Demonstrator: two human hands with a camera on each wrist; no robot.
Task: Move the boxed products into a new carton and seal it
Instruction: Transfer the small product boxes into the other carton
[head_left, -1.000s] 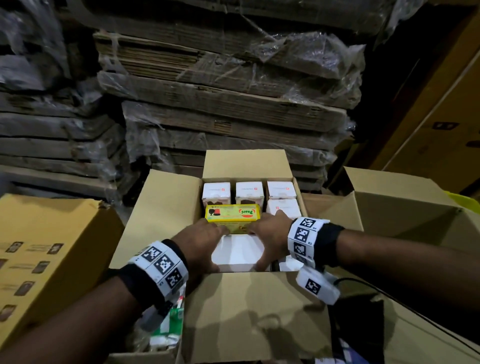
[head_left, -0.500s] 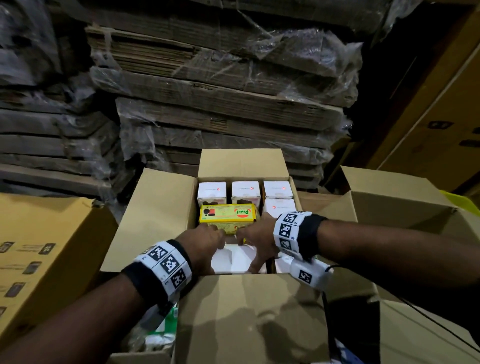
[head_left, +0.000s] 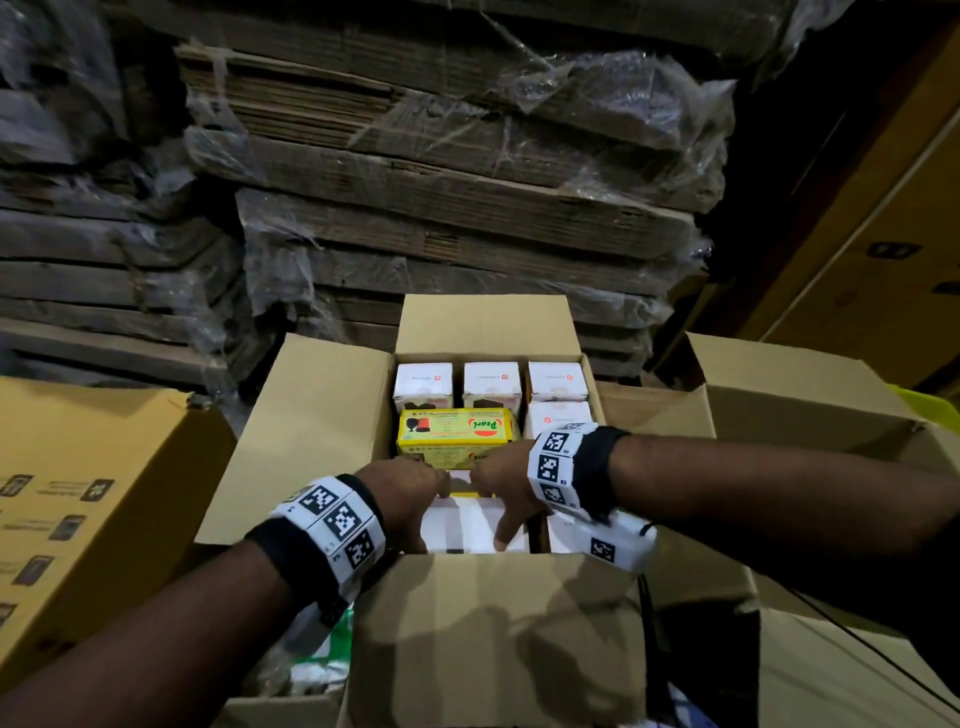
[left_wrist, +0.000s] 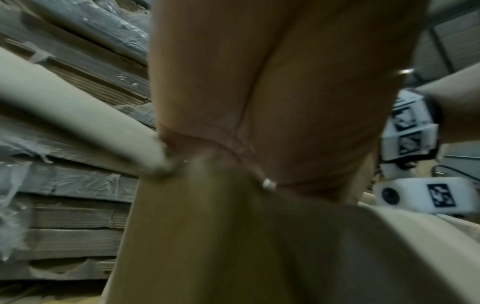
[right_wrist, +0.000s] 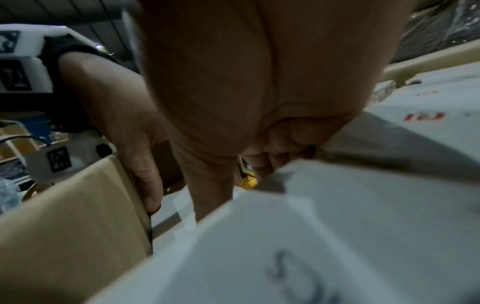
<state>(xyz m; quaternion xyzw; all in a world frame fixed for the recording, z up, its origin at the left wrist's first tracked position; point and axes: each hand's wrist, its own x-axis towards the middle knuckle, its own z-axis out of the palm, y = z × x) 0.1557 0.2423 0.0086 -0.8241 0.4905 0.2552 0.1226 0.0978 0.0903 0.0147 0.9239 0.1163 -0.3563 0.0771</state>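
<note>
Low in the frame's centre, inside the open carton (head_left: 322, 415), both hands grip a white box (head_left: 467, 525) — the left hand (head_left: 410, 499) on its left edge, the right hand (head_left: 501, 486) curled over its far edge, thumb down. It looks stiff and light, probably smooth-sided — best held by opposite edges.

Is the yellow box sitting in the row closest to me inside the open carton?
No, the yellow box lies in the second row from the far wall of the carton, beyond both hands.
</note>
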